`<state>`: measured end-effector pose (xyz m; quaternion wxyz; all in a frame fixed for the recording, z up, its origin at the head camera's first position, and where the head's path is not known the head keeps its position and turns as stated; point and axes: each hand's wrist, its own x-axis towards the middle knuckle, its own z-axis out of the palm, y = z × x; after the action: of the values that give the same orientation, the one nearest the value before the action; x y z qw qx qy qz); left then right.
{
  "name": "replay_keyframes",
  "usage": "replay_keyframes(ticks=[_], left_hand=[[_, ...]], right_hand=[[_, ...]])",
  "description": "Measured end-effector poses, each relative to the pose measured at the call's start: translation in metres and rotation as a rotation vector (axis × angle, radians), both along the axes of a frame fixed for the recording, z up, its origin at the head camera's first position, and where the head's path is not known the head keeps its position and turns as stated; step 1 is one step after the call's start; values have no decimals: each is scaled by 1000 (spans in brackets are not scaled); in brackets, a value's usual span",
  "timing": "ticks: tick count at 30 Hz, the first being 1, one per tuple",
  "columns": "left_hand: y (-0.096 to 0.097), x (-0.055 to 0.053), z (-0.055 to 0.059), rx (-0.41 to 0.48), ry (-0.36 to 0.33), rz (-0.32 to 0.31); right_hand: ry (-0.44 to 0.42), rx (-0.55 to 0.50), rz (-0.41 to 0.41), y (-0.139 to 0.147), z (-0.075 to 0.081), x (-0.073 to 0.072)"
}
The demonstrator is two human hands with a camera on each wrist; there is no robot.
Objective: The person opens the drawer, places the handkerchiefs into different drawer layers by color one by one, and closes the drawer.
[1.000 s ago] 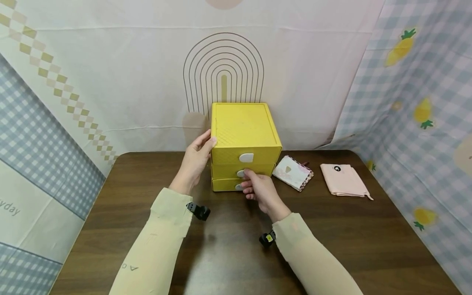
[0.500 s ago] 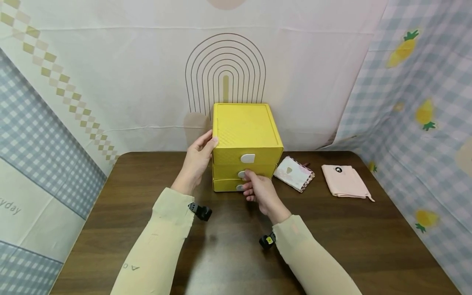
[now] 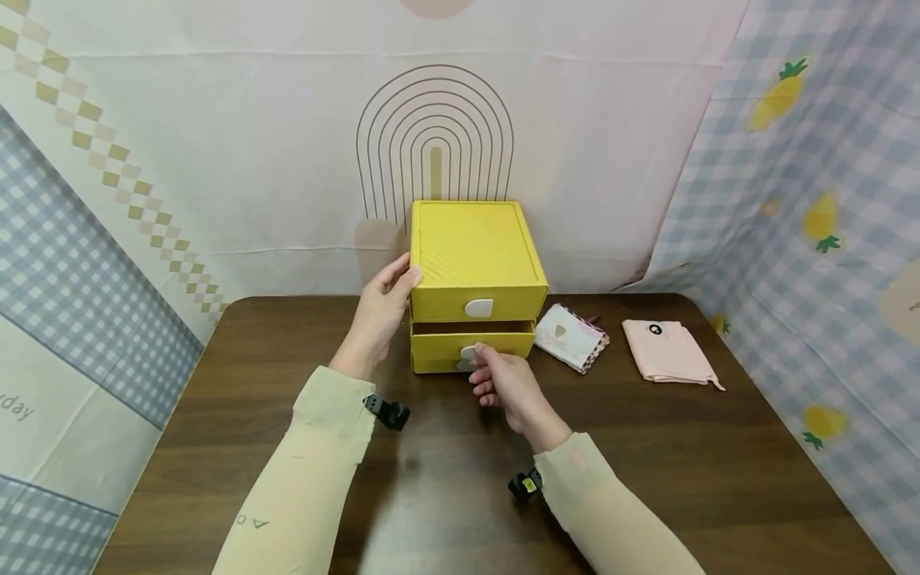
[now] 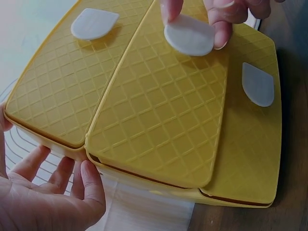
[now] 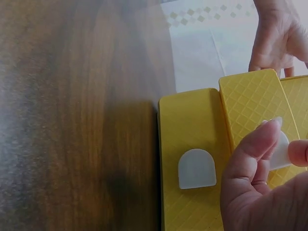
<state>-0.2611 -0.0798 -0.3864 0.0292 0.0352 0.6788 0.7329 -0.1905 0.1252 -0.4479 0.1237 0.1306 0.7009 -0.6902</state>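
A yellow three-drawer storage box with white rounded handles stands against the back wall. The middle drawer is pulled partly out, a dark gap showing above its front. My right hand pinches the white handle of that drawer between thumb and fingers. Against the box's left side rests my left hand, its thumb at the front corner and fingers along the side wall. The top drawer and the bottom drawer are pushed in. Shadow hides the inside of the middle drawer.
On the dark wooden table, right of the box, lies a folded white cloth with a checked edge. Farther right is a folded pink cloth with a small loop. Patterned fabric hangs behind and at both sides.
The middle drawer has slid out toward me, drawn by my right hand on its handle. My left hand has stayed at the box's left side.
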Motion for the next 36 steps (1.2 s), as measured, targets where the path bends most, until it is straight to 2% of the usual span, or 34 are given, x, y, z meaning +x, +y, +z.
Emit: replay_keyframes(ticks=[7,9,18,27,36], left_hand=[[-4,1,7,-55,-5,-18],[-5,1,9,-87,2,-15],[-8,3,16,-235,33,-22],[-8,9,15,-221,64,-57],[-7,9,13,-205,79,-59]], right_hand=[[-1,13,17,1,1,8],[-3,15,23,-1,7,12],[13,-1,16,0,-3,13],[13,0,14,1,-3,16],[-3,-15,31,5,-1,35]])
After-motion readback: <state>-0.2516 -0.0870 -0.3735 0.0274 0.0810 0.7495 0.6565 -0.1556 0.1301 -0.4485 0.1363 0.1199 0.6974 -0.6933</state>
